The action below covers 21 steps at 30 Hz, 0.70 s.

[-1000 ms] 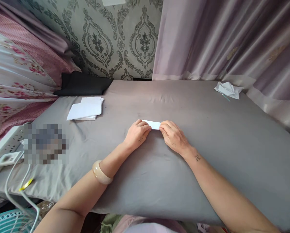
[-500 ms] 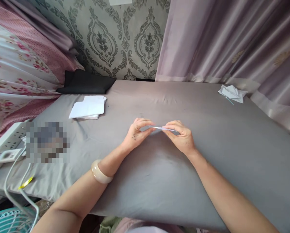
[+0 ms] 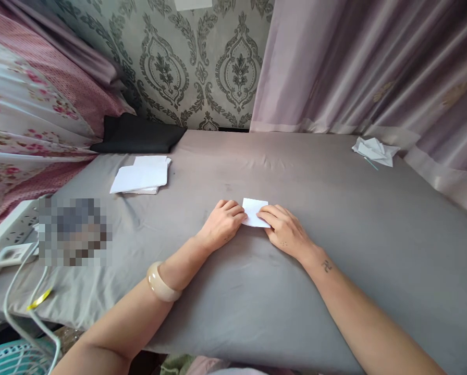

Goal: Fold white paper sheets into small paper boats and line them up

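Between my hands is a small white piece of paper point(image 3: 254, 211), its broad face turned up toward me. My left hand point(image 3: 224, 223) grips its left edge with curled fingers; the thumb is hidden. On the right edge, my right hand point(image 3: 285, 227) has its fingers over the top of the paper, with the thumb out of sight beneath. Both hands are low over the grey sheet point(image 3: 233, 291), and I cannot tell whether the paper touches it.
A stack of white paper point(image 3: 140, 174) lies at left, by a black folded cloth point(image 3: 139, 134). Crumpled white paper point(image 3: 376, 150) sits at far right near the curtain point(image 3: 315, 67). A power strip point(image 3: 7, 229) with cables and a yellow scrap point(image 3: 40, 299) are at the left edge.
The paper has tipped from nearly edge-on to showing its flat face. Both hands have turned knuckles-up and come down slightly, still holding it.
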### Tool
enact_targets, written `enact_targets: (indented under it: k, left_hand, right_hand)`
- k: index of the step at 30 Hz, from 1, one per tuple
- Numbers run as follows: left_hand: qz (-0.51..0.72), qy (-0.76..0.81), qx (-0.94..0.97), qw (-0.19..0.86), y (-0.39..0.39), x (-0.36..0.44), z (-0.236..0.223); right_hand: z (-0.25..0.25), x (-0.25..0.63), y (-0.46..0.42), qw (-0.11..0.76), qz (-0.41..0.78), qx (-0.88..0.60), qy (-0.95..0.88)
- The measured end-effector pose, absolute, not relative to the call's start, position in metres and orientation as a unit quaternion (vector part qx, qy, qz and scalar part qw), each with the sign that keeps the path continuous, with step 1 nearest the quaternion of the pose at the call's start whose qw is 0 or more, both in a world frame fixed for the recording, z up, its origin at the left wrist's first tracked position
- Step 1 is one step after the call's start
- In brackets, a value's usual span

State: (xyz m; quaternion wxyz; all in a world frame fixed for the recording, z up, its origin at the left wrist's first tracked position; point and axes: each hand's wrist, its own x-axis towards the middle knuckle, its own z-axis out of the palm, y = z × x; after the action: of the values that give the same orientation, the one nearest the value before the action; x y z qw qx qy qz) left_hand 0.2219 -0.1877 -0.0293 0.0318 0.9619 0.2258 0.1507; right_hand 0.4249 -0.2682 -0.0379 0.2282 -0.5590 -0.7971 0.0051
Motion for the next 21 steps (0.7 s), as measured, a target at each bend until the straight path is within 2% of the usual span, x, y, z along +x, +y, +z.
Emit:
enact_targets:
  k: [8,15,21]
  left_hand:
    - [0.204,0.264,0.933,0.134,-0.189,0.221,-0.035]
    - [0.234,0.386,0.847,0.280,-0.188,0.230,-0.037]
    - [0.232,0.429,0.821,0.297,-0.190,0.236,-0.033]
  right_hand:
    - [-0.033,0.421,-0.272,0.270,0.087,-0.611,-0.739]
    - [-0.038,0.420,-0.264,0.342,0.154,-0.678,-0.632]
    - [-0.041,0.415,-0.260,0.353,0.132,-0.707,-0.598]
